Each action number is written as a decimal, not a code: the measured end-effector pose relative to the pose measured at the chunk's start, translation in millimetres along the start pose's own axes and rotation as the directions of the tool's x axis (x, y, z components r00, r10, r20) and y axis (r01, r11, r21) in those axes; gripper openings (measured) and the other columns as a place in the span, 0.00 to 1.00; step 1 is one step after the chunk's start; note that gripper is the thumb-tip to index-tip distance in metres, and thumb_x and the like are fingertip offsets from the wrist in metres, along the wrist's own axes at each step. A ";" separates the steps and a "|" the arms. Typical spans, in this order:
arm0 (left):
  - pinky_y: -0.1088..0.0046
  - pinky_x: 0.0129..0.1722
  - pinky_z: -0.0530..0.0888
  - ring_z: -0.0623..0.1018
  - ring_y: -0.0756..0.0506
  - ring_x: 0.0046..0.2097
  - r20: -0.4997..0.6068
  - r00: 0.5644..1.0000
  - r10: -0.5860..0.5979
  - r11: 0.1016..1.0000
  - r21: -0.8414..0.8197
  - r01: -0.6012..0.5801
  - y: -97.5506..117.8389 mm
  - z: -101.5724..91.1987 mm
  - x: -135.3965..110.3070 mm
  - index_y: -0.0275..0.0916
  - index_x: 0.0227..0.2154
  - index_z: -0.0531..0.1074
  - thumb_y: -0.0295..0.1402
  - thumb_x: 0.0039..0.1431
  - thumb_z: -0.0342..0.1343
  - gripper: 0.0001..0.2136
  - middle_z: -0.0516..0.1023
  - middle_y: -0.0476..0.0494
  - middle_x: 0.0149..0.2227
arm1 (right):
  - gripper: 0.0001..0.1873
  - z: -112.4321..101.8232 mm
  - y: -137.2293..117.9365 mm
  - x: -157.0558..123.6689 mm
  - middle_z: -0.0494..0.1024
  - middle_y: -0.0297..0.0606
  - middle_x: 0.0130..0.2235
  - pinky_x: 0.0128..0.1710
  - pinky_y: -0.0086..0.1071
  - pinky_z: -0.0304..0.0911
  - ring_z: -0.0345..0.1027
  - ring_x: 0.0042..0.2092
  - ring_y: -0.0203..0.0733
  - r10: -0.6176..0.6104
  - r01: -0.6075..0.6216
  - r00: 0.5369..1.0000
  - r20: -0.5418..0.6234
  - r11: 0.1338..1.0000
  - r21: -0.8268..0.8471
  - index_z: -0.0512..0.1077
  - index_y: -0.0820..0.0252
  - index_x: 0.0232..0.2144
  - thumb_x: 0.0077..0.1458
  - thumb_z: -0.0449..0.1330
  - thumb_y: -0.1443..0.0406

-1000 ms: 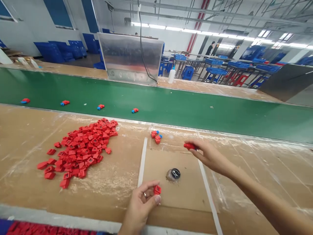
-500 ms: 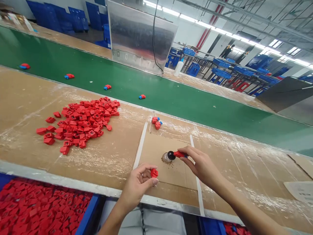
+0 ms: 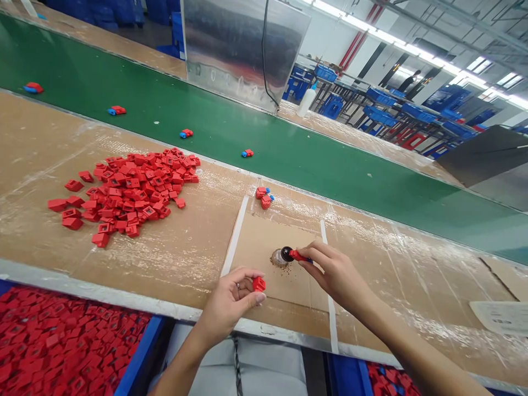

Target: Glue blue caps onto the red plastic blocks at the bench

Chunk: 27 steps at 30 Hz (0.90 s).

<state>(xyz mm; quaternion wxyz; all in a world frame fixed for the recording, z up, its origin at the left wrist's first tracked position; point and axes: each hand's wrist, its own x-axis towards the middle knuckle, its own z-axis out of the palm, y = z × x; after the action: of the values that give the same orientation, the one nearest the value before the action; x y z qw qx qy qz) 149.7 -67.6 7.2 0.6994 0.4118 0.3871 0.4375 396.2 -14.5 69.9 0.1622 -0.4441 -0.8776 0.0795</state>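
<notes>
Right hand [image 3: 336, 275] pinches a red part [image 3: 299, 256] close, its dark tip steady on the small jar [image 3: 280, 257]. Left hand [image 3: 229, 300] holds a red block [image 3: 258, 284] lightly, just clear

I saw blue crates [image 3: 379, 98] on metal benches [image 3: 350, 102] across the hall, under long ceiling lights [image 3: 383, 37], beside white walls [image 3: 325, 38].

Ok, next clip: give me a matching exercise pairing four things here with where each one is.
Things: 1 red square block; 2 slim red piece; 3 red-and-blue pieces; 4 heap of red blocks.
Places: A green conveyor belt; B left hand; C cardboard-topped bench; D right hand, by a dark-topped jar.
Pairs: 1B, 2D, 3A, 4C.
</notes>
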 end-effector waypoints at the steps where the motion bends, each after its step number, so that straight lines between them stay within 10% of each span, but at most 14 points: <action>1: 0.74 0.36 0.73 0.72 0.51 0.34 0.001 1.000 0.002 1.000 0.000 -0.002 -0.8 -0.2 0.1 0.38 0.44 0.75 0.32 0.55 0.64 0.13 0.72 0.49 0.34 | 0.13 0.1 -0.2 -0.4 0.75 0.42 0.37 0.34 0.36 0.66 0.71 0.36 0.44 -0.001 0.001 1.000 0.002 1.000 -0.001 0.71 0.58 0.42 0.70 0.48 0.61; 27: 0.73 0.41 0.73 0.74 0.49 0.38 -0.007 0.999 -0.042 0.995 -0.092 0.041 -5.3 -1.8 -0.5 0.38 0.47 0.75 0.33 0.54 0.65 0.16 0.77 0.46 0.36 | 0.07 -11.1 -8.7 4.8 0.75 0.41 0.41 0.39 0.36 0.67 0.72 0.42 0.43 0.035 -0.026 0.993 -0.112 0.997 0.077 0.70 0.58 0.45 0.67 0.53 0.65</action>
<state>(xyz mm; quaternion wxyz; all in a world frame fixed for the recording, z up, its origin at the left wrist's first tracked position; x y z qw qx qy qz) 149.6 -69.1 1.8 0.7248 0.3692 0.3780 0.4422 390.9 -15.8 83.8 0.2272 -0.4550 -0.8564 0.0895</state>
